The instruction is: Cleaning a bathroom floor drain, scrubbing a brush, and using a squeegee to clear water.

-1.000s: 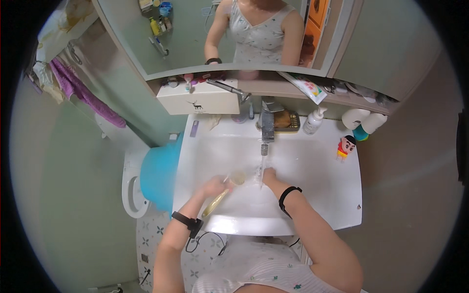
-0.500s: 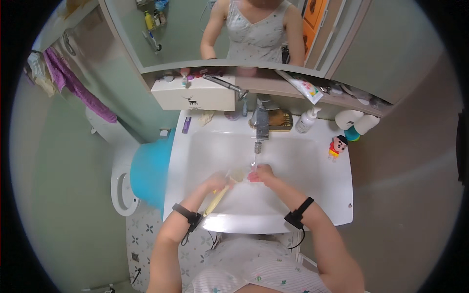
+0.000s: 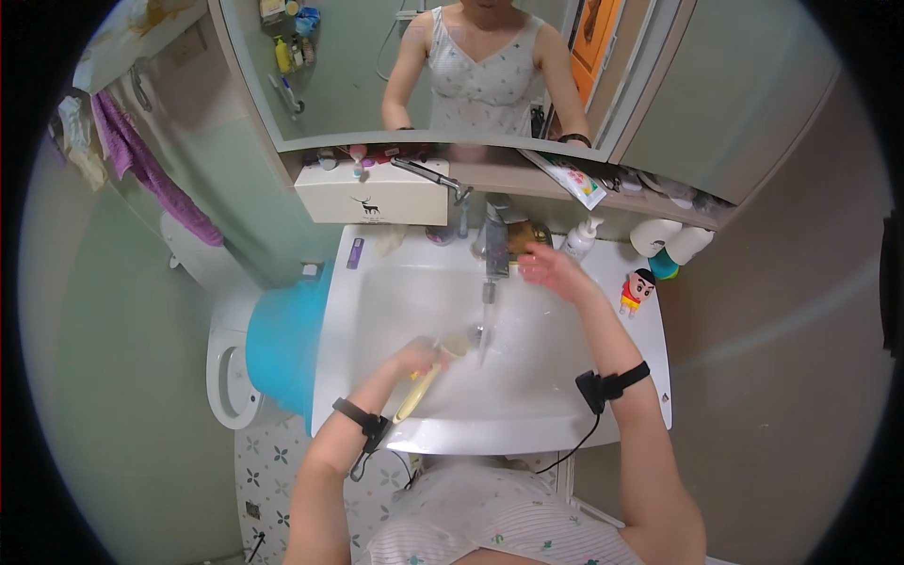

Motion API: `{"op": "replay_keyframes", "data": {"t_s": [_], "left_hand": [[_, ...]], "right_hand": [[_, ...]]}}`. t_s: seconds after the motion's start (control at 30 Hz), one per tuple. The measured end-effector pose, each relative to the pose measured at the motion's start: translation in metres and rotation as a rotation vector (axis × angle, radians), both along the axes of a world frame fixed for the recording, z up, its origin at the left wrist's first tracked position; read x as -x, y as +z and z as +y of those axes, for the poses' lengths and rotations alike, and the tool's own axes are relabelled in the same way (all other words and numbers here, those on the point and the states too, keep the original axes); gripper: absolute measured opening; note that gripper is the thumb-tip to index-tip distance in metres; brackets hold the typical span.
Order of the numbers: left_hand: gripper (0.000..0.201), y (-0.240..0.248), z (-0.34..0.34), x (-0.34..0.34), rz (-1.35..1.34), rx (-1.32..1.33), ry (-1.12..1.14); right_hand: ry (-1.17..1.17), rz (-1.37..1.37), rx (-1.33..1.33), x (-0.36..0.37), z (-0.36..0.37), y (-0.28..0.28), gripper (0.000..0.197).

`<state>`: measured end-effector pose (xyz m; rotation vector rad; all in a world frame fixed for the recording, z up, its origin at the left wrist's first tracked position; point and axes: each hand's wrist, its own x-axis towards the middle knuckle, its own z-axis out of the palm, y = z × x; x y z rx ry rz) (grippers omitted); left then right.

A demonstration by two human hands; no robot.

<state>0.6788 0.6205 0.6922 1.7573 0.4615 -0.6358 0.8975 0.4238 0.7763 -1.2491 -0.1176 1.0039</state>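
My left hand (image 3: 417, 357) is closed on a pale yellow long-handled thing with a round head (image 3: 415, 394), its exact kind not clear. The handle slants toward the sink's front edge, and the head (image 3: 455, 344) lies near the drain. A little orange-yellow shows under my fingers. My right hand (image 3: 556, 272) is raised beside the grey faucet (image 3: 495, 247), fingers apart and holding nothing I can see. Water (image 3: 486, 334) runs from the faucet into the white sink (image 3: 537, 377). Behind my right hand, a brown soap dish (image 3: 528, 237) is partly hidden.
A white pump bottle (image 3: 581, 237) and a small cartoon figure (image 3: 637, 291) stand on the right rim. White bottles (image 3: 654, 236) are on the far right. A white box (image 3: 372, 195) sits on the shelf under the mirror. Left of the sink is a blue tub (image 3: 287, 344).
My right hand has moved from under the water stream up and away, to the right of the faucet. The left hand keeps its hold in nearly the same place.
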Motion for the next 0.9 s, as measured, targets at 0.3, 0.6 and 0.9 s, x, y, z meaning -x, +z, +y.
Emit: {"op": "replay_keyframes", "data": {"t_s": [0.3, 0.6, 0.9], "left_hand": [[0.021, -0.016, 0.008, 0.011, -0.081, 0.008, 0.041], [0.016, 0.001, -0.004, 0.005, -0.031, 0.045, 0.060], [0.014, -0.009, -0.015, -0.017, -0.082, 0.014, -0.021]], "right_hand": [[0.394, -0.313, 0.173, -0.066, 0.076, 0.024, 0.026], [0.169, -0.358, 0.014, -0.102, 0.104, -0.001, 0.024], [0.105, -0.067, -0.235, -0.104, 0.060, -0.016, 0.027]]}}
